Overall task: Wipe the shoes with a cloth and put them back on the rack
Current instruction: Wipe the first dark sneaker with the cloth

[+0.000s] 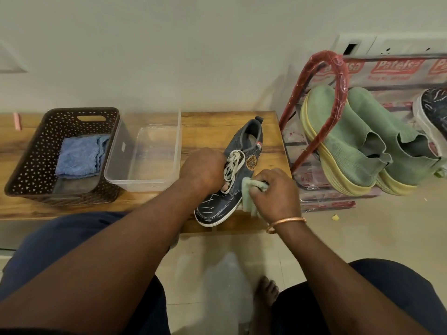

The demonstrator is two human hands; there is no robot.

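basket: far left on the bench, with a folded blue cloth inside. You aren't touching it.
tub: clear plastic, just beside the basket. Can't tell if there's any water in it.
left hand: your fingers curl over the laces and hold the denim shoe steady.
denim shoe: lies on the right end of the bench with its toe toward you and its heel toward the wall. It is not on the rack.
green cloth: bunched up and pressed against the shoe's right side, near the middle, with a loose end hanging below.
right hand: your fingers pinch the green cloth and hold it against the shoe.
rack: red frame on the floor, just right of the bench.
green shoes: a pair sitting on the rack. Can't tell if you've wiped them.
second denim shoe: on the rack at the frame's right edge, only partly visible.
step: looks like you're mid-wipe on the side panel of this shoe.
done: probably three shoes racked, though nothing here shows whether they're clean.
left: finish wiping this shoe, likely the toe and sole edge too, then put it on the rack beside its mate.
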